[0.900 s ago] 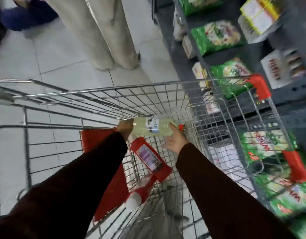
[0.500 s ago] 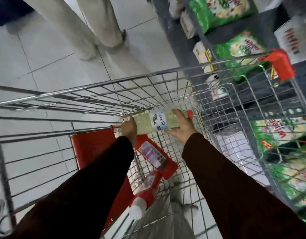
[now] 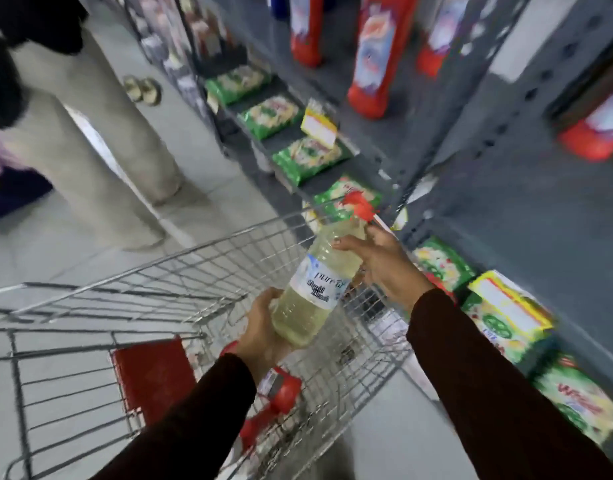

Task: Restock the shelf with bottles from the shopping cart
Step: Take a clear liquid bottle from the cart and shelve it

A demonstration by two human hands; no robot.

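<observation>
A clear bottle of pale yellow liquid (image 3: 319,282) with a white label and a red cap is held tilted above the wire shopping cart (image 3: 180,258), cap pointing up and right toward the grey shelf (image 3: 499,188). My left hand (image 3: 260,332) grips its base from below. My right hand (image 3: 381,261) holds its upper part near the neck. Red bottles (image 3: 281,393) lie on the cart floor under my left arm. More red bottles (image 3: 374,53) stand on the upper shelf.
A person in beige trousers (image 3: 101,143) stands in the aisle beyond the cart, to the left. Green packets (image 3: 308,157) and boxes (image 3: 506,317) fill the lower shelves on the right. A red child-seat flap (image 3: 152,375) sits at the cart's near end.
Both hands have lifted the yellow bottle out of the cart floor and swung it up and right toward the shelf. The view has tilted up toward the shelving.
</observation>
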